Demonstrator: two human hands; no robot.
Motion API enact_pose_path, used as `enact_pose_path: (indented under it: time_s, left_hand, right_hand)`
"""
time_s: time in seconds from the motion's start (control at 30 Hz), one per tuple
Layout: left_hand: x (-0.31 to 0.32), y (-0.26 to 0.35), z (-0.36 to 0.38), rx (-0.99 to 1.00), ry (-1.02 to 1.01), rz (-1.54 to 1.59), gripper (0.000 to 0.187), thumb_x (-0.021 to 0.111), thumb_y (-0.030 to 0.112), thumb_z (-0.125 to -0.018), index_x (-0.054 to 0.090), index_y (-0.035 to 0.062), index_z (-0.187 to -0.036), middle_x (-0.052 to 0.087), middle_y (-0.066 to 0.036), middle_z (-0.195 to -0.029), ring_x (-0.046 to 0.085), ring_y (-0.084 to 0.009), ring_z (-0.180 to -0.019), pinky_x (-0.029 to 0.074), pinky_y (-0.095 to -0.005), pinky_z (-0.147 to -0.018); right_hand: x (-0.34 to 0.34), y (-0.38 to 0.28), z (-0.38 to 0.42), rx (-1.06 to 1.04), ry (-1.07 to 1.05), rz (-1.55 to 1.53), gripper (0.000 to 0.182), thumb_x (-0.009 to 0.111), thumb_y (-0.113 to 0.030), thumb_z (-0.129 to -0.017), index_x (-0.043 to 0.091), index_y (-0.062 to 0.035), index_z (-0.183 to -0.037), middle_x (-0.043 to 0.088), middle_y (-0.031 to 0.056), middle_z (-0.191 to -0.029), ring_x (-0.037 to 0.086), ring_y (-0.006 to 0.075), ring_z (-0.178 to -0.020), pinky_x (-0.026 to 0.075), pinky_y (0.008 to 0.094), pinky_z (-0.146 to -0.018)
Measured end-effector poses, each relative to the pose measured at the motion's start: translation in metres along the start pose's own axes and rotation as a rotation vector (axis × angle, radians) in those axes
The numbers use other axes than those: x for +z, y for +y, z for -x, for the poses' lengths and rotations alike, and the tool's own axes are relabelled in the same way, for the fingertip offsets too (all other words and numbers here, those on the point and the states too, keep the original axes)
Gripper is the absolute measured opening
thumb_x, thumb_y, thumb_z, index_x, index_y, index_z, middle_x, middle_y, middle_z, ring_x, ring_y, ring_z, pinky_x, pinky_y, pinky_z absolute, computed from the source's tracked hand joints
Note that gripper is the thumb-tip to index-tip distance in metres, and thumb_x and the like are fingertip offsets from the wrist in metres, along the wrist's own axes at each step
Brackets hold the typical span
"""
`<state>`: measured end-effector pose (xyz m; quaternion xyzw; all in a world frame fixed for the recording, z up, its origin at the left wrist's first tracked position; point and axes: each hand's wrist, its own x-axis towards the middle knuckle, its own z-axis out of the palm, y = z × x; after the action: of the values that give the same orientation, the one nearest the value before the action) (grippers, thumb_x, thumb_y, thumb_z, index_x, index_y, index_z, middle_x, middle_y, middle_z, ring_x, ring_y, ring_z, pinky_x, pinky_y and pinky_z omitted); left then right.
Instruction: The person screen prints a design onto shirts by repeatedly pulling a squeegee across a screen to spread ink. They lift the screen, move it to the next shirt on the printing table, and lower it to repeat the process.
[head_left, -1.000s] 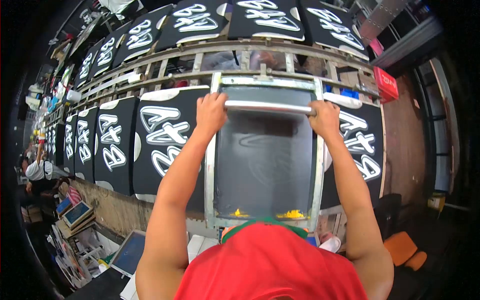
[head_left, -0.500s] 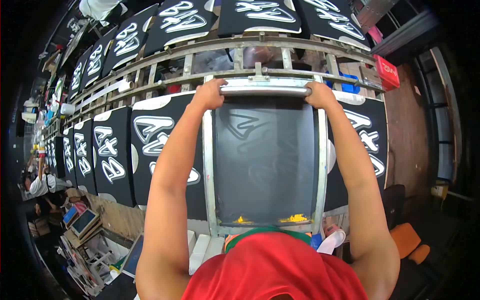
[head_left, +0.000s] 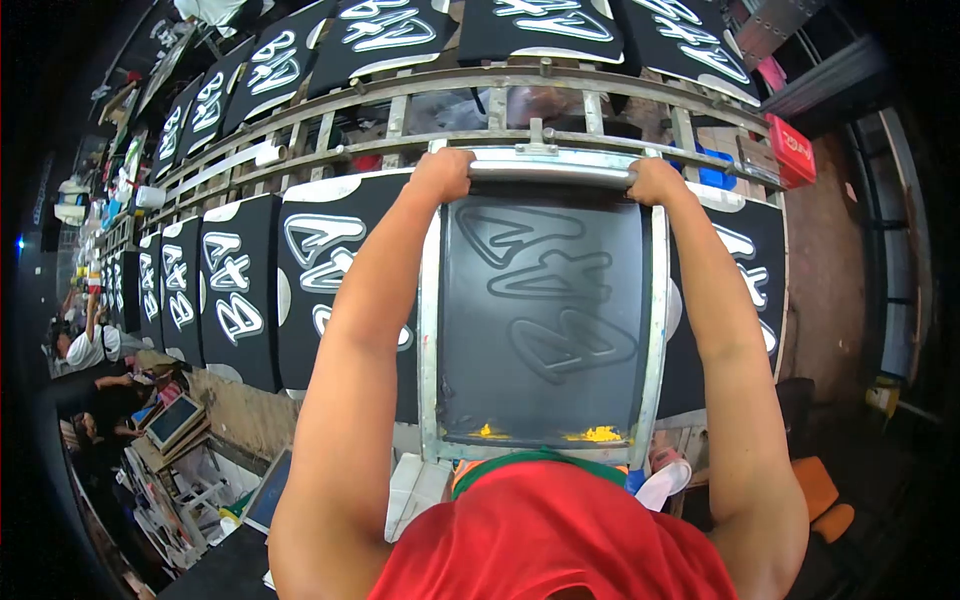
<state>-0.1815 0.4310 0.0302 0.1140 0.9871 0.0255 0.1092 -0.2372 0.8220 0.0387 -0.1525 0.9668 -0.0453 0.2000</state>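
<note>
A metal-framed screen [head_left: 540, 330] lies in front of me, with outlined lettering showing on its grey mesh and yellow smears at its near end. Across its far end runs a long metal-edged bar [head_left: 550, 172]. My left hand [head_left: 443, 177] is wrapped round the bar's left end, and my right hand [head_left: 657, 183] grips its right end. Black printed panels with white lettering lie on both sides of the frame, one at the left [head_left: 322, 240] and one at the right [head_left: 735, 290].
Beyond the screen run metal rails [head_left: 400, 118], with another row of black printed panels [head_left: 385, 35] behind them. A red crate [head_left: 790, 150] stands at the far right. Small frames [head_left: 175, 420] lie at lower left, near a person in white [head_left: 92, 347].
The view has shifted slightly, so the scene sits further right. Lettering on the mesh now shows more fully and clearly. Both hands still hold the bar at the far end, its face tilted differently.
</note>
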Motion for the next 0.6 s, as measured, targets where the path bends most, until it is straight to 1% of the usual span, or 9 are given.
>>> enact_pose_path:
  time_s: [0.03, 0.07, 0.13, 0.17, 0.3, 0.4, 0.47, 0.53, 0.6]
  left_hand:
    - [0.003, 0.001, 0.003, 0.003, 0.069, 0.027, 0.030, 0.068, 0.020, -0.083, 0.071, 0.0125, -0.112, 0.075, -0.016, -0.106, 0.071, -0.0347, -0.103, 0.056, -0.0490, -0.087]
    - [0.005, 0.001, 0.005, 0.003, 0.076, 0.024, 0.030, 0.068, 0.020, -0.083, 0.071, 0.0125, -0.112, 0.075, -0.016, -0.106, 0.071, -0.0347, -0.103, 0.056, -0.0490, -0.087]
    - [0.000, 0.013, 0.017, -0.063, -0.001, -0.045, 0.025, 0.067, 0.020, -0.085, 0.071, 0.0118, -0.108, 0.075, -0.015, -0.105, 0.071, -0.0340, -0.102, 0.056, -0.0497, -0.087]
    - [-0.003, 0.018, 0.027, -0.036, 0.004, -0.077, 0.024, 0.067, 0.019, -0.086, 0.071, 0.0125, -0.109, 0.075, -0.014, -0.101, 0.072, -0.0333, -0.099, 0.055, -0.0510, -0.084]
    - [0.023, 0.023, 0.070, -0.018, 0.044, -0.022, 0.023, 0.065, 0.016, -0.085, 0.071, 0.0136, -0.107, 0.074, -0.012, -0.100, 0.071, -0.0319, -0.096, 0.051, -0.0520, -0.084]
    - [0.041, 0.046, 0.151, 0.029, 0.122, 0.112, 0.023, 0.067, 0.015, -0.082, 0.071, 0.0144, -0.105, 0.073, -0.010, -0.101, 0.071, -0.0303, -0.098, 0.049, -0.0537, -0.087]
    - [0.050, 0.070, 0.215, 0.038, 0.120, 0.087, 0.025, 0.070, 0.012, -0.079, 0.069, 0.0155, -0.104, 0.070, -0.008, -0.102, 0.069, -0.0285, -0.100, 0.047, -0.0545, -0.089]
    - [0.064, 0.094, 0.281, 0.042, 0.087, 0.129, 0.030, 0.073, 0.010, -0.076, 0.065, 0.0164, -0.105, 0.065, -0.007, -0.109, 0.065, -0.0277, -0.103, 0.045, -0.0547, -0.090]
    - [0.078, 0.120, 0.351, 0.018, -0.007, 0.130, 0.040, 0.074, 0.009, -0.070, 0.061, 0.0166, -0.107, 0.059, -0.007, -0.118, 0.056, -0.0302, -0.108, 0.043, -0.0527, -0.093]
  right_hand:
    - [0.002, 0.000, 0.002, 0.015, 0.007, -0.009, 0.040, 0.066, -0.016, -0.069, 0.075, -0.0091, -0.108, 0.073, 0.0231, -0.107, 0.069, 0.0387, -0.104, 0.056, 0.0450, -0.093]
    - [0.004, -0.001, 0.004, 0.015, 0.014, -0.007, 0.040, 0.066, -0.016, -0.069, 0.075, -0.0091, -0.108, 0.073, 0.0231, -0.107, 0.069, 0.0387, -0.104, 0.056, 0.0450, -0.093]
    - [0.014, -0.002, 0.013, 0.013, 0.073, 0.016, 0.037, 0.067, -0.017, -0.071, 0.076, -0.0098, -0.106, 0.074, 0.0219, -0.105, 0.070, 0.0384, -0.102, 0.056, 0.0452, -0.091]
    - [0.017, 0.000, 0.019, -0.002, 0.055, 0.023, 0.037, 0.066, -0.018, -0.073, 0.076, -0.0122, -0.107, 0.074, 0.0204, -0.105, 0.070, 0.0378, -0.102, 0.057, 0.0456, -0.091]
    - [0.038, -0.011, 0.072, 0.018, 0.086, 0.006, 0.038, 0.063, -0.018, -0.074, 0.077, -0.0159, -0.109, 0.074, 0.0187, -0.110, 0.070, 0.0365, -0.104, 0.057, 0.0457, -0.091]
    - [0.073, -0.020, 0.148, -0.024, 0.166, -0.066, 0.035, 0.064, -0.015, -0.075, 0.077, -0.0143, -0.108, 0.074, 0.0176, -0.110, 0.071, 0.0361, -0.102, 0.056, 0.0465, -0.090]
    - [0.106, -0.027, 0.208, -0.088, 0.208, -0.077, 0.032, 0.064, -0.009, -0.074, 0.076, -0.0116, -0.104, 0.073, 0.0158, -0.106, 0.070, 0.0376, -0.098, 0.055, 0.0483, -0.087]
    - [0.131, -0.042, 0.282, -0.119, 0.216, -0.122, 0.034, 0.064, -0.004, -0.072, 0.073, -0.0101, -0.105, 0.071, 0.0139, -0.109, 0.066, 0.0369, -0.101, 0.052, 0.0493, -0.088]
    - [0.171, -0.056, 0.359, -0.132, 0.303, -0.099, 0.042, 0.065, -0.003, -0.069, 0.068, -0.0076, -0.111, 0.067, 0.0104, -0.118, 0.061, 0.0328, -0.111, 0.048, 0.0469, -0.093]
